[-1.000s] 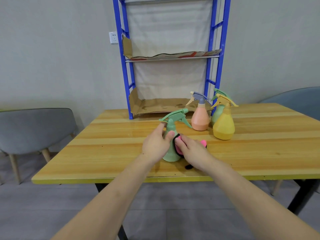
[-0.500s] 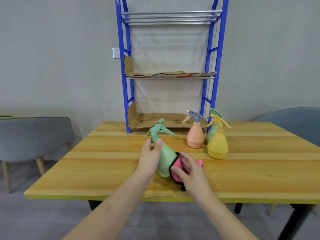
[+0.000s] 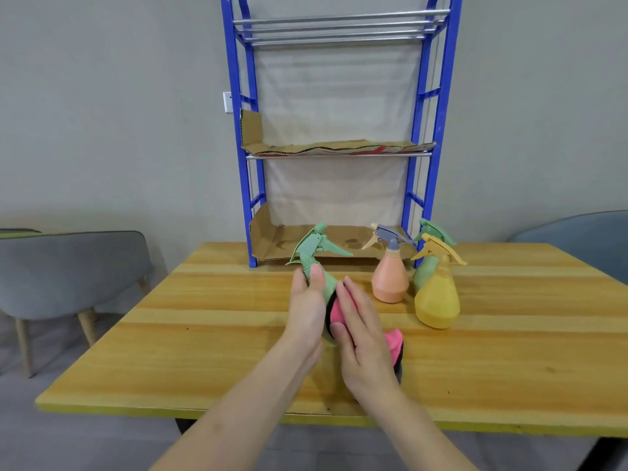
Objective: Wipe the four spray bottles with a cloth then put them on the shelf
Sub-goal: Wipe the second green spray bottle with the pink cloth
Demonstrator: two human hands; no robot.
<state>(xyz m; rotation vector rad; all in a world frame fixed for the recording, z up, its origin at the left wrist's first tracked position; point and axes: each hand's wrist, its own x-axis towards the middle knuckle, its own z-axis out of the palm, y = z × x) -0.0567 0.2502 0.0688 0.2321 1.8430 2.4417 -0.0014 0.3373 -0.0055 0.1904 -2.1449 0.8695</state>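
Observation:
My left hand [image 3: 307, 305] grips a light green spray bottle [image 3: 314, 254] by its neck and body, tilted with its trigger head pointing away and left. My right hand [image 3: 362, 338] presses a pink cloth with a black edge [image 3: 394, 345] against the bottle's body with fairly straight fingers. An orange bottle with a grey head [image 3: 389, 277], a yellow bottle [image 3: 436, 300] and a second green bottle [image 3: 430, 256], partly hidden behind the yellow one, stand on the wooden table [image 3: 204, 334]. The blue metal shelf [image 3: 339, 154] stands at the table's back edge.
Cardboard sheets line the shelf's middle tier and bottom tier [image 3: 268, 239]. A grey chair [image 3: 71, 270] stands at the left of the table, another chair [image 3: 577, 239] at the right. A wall socket [image 3: 227, 102] sits beside the shelf.
The green bottle has been lifted off the table and tilted back to the left. My right hand has slid the cloth up along its body. The camera view has tipped upward.

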